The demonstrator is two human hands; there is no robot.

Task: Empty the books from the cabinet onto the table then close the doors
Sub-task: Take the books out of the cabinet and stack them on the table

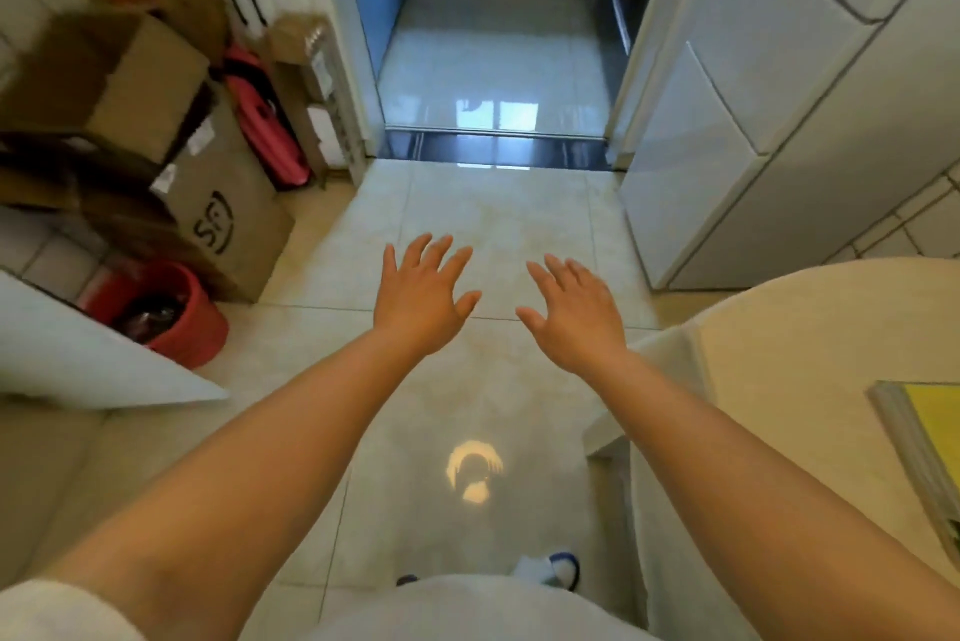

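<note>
My left hand [423,294] and my right hand [574,315] are stretched out in front of me over the tiled floor, palms down, fingers spread, holding nothing. A round cream table [810,354] fills the lower right. A yellow book [930,437] lies on it at the right edge of the view. A white panel [78,354] juts in from the left at waist height; I cannot tell whether it is a cabinet door. No cabinet interior shows.
Cardboard boxes [218,219] are stacked on the left with a red bucket [171,313] in front of them. A white fridge [753,120] stands on the right. Ahead, a doorway [493,141] opens onto a blue-walled room with a glossy floor.
</note>
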